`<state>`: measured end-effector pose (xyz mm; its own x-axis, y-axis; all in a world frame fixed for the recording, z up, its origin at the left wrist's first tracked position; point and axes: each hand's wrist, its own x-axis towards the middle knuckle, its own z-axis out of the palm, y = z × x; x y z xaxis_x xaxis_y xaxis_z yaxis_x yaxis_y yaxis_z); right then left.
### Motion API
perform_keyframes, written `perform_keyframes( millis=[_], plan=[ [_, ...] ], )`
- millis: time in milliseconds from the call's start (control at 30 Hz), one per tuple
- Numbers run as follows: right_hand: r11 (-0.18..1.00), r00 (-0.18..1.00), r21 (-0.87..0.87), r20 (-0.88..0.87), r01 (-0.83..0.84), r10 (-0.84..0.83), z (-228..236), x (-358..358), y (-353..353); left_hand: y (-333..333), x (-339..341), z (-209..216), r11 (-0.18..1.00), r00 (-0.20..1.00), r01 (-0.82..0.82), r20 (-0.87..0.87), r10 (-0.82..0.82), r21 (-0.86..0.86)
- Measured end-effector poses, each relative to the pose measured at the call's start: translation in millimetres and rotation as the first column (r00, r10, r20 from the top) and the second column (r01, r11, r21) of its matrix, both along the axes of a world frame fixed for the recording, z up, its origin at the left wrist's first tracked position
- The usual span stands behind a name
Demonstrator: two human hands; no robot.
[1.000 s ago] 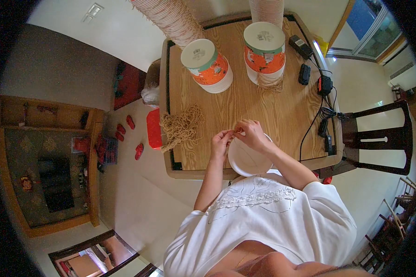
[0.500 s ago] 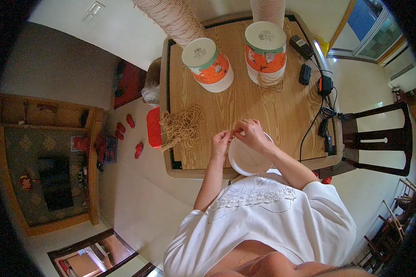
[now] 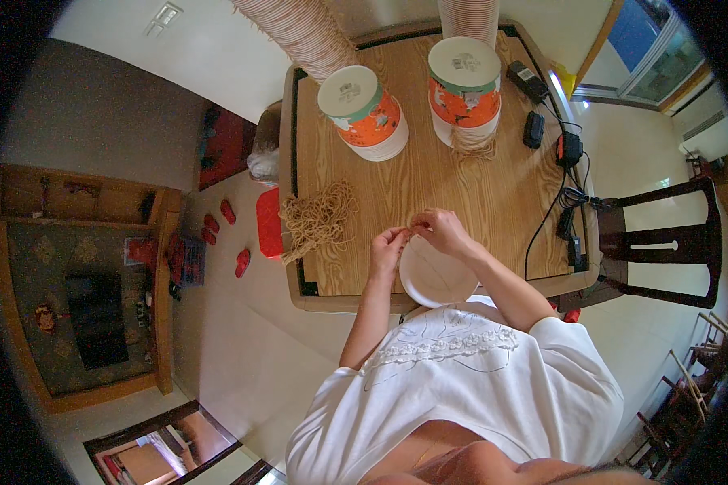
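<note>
- Where bare left hand (image 3: 389,249) and bare right hand (image 3: 446,233) meet: fingertips pinched, contents indistinct.
- Round white rimmed container (image 3: 431,279): below them, at near edge of brown wood-grained desk (image 3: 396,190).
- Risk: slipping, if tugged sideways.

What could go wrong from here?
1. The white round container sits right by the near edge of the table; a tug from the left hand or right hand at its far rim might tip it.
2. The twine heap lies loose and jumbled at the table's left edge, so it could tangle or slide off.
3. Loose black cables on the right side might snag the right arm.
</note>
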<state>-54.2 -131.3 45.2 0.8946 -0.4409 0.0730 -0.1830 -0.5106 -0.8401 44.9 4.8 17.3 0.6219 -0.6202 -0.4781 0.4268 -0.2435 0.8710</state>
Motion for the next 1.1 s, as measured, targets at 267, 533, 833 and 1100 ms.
perform_keyframes(
  millis=[267,533,833,1100],
  plan=[
    [1.000,0.999,0.020,-0.042,0.013,-0.012,8.5,-0.2,0.5,2.5,1.7,-1.6,0.999,0.999,0.014,-0.034,-0.015,-0.037],
    [0.999,0.998,-0.031,-0.055,0.018,-0.019,5.2,0.5,0.1,-1.6,-1.4,3.0,0.998,0.996,-0.001,0.091,0.006,-0.057],
    [0.999,0.996,-0.004,-0.078,0.035,-0.036,1.6,1.7,0.6,-0.4,-0.1,1.1,1.000,0.991,0.020,0.136,-0.019,-0.007],
    [1.000,0.996,0.016,-0.088,0.015,-0.013,7.4,0.7,0.5,-0.8,2.2,-11.2,0.999,0.992,0.027,0.121,-0.023,-0.030]
  ],
)
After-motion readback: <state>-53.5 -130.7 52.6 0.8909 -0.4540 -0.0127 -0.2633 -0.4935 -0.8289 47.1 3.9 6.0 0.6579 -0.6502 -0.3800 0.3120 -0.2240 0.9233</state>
